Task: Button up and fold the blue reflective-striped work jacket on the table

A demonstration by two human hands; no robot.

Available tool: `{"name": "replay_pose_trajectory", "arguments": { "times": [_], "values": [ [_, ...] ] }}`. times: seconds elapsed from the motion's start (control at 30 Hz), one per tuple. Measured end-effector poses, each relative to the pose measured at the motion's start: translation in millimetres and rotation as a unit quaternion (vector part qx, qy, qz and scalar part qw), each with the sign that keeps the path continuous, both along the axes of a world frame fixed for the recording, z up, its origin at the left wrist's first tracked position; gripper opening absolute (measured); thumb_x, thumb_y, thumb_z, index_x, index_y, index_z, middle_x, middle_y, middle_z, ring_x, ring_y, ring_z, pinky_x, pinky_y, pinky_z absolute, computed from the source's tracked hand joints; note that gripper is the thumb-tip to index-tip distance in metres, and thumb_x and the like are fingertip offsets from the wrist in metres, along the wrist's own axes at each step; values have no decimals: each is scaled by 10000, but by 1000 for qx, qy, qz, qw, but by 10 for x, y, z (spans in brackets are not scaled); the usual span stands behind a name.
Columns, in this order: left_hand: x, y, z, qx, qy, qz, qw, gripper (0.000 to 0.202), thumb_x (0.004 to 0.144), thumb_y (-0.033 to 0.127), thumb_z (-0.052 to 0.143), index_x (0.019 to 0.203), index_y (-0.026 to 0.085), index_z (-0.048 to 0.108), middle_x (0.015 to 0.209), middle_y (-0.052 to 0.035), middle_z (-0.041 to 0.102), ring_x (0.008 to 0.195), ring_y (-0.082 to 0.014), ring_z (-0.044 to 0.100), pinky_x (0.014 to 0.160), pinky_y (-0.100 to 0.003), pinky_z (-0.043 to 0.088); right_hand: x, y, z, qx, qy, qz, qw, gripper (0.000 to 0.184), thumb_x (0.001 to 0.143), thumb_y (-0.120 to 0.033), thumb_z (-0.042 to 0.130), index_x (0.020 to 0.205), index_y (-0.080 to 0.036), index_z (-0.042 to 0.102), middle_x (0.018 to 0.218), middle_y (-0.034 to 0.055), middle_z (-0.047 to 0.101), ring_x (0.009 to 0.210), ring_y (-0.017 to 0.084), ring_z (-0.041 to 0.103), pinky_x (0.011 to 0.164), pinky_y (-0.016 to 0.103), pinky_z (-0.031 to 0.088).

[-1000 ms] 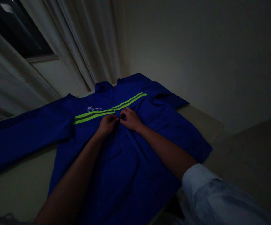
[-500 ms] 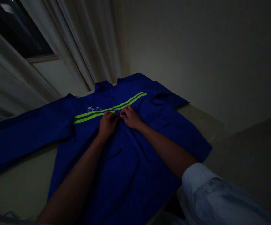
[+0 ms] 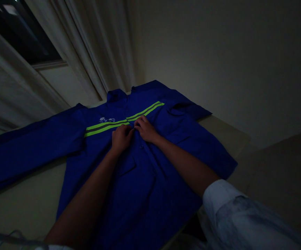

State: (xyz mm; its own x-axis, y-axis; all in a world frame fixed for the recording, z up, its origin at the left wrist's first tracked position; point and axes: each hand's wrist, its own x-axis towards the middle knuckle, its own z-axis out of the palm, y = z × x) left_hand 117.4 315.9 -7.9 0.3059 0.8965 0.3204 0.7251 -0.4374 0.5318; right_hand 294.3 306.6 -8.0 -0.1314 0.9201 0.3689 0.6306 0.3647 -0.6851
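A blue work jacket [image 3: 137, 194] lies spread front side up, with a yellow-green and grey stripe across its chest and a white print above the stripe on the left. At the front opening, just below the stripe, my left hand [image 3: 121, 137] pinches one edge of the cloth. My right hand [image 3: 145, 129] is closed on the opposite edge, its fingertips nearly meeting those of the left. Whatever small part sits between the fingertips is hidden. Lower down, the front hangs slightly parted, and a small round fastener [image 3: 141, 147] shows there.
The jacket rests on a pale table [image 3: 35, 198], whose right edge shows past the hem. Behind it hang light curtains [image 3: 88, 45] beside a dark window [image 3: 22, 31]. A plain wall [image 3: 218, 62] rises at the right. A cable [image 3: 9, 238] lies at the lower left.
The view has shifted slightly, so the jacket appears a little further right. Both hands stay at the front opening with only small finger movement. More of the cable shows.
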Motion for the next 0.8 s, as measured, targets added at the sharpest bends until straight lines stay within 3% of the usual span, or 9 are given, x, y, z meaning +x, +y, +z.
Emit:
{"name": "replay_pose_trajectory", "arguments": {
  "times": [0.27, 0.4, 0.67, 0.8],
  "values": [
    [-95, 189, -79, -72, -83, -37, 993, 389, 977, 520, 465, 999, 206, 694, 898, -39, 717, 838, -217, 659, 739, -306, 467, -24, -56, 64, 23, 14, 23, 999, 138, 1004, -155, 516, 1038, -239, 620, 1181, 42, 514, 1131, 186, 565, 1020, 301, 474],
    [-73, 230, -60, -89, -93, -50, 990, 347, 967, 484, 466, 925, 208, 671, 833, -22, 697, 797, -201, 643, 702, -282, 467, -23, -55, 58, 30, 21, 33, 999, 128, 1006, -161, 517, 1031, -239, 617, 1180, 46, 510, 1129, 188, 565, 1046, 315, 463],
    [-8, 53, -1, -8, -60, -18, 998, 253, 993, 434, 515, 935, 237, 662, 1010, -74, 690, 1003, -265, 624, 849, -360, 428, 38, 105, -75, -1, 92, 7, 996, 58, 933, -156, 596, 911, -209, 605, 1021, 24, 552, 1046, 184, 559, 1015, 331, 453],
    [0, 15, 40, 36, -33, -37, 998, 214, 1004, 390, 529, 938, 235, 661, 1004, -74, 677, 972, -253, 628, 812, -353, 425, 47, 171, -133, -23, 114, -6, 993, 50, 924, -173, 610, 906, -202, 646, 1002, 18, 580, 1019, 178, 575, 987, 328, 461]
  ]
}}
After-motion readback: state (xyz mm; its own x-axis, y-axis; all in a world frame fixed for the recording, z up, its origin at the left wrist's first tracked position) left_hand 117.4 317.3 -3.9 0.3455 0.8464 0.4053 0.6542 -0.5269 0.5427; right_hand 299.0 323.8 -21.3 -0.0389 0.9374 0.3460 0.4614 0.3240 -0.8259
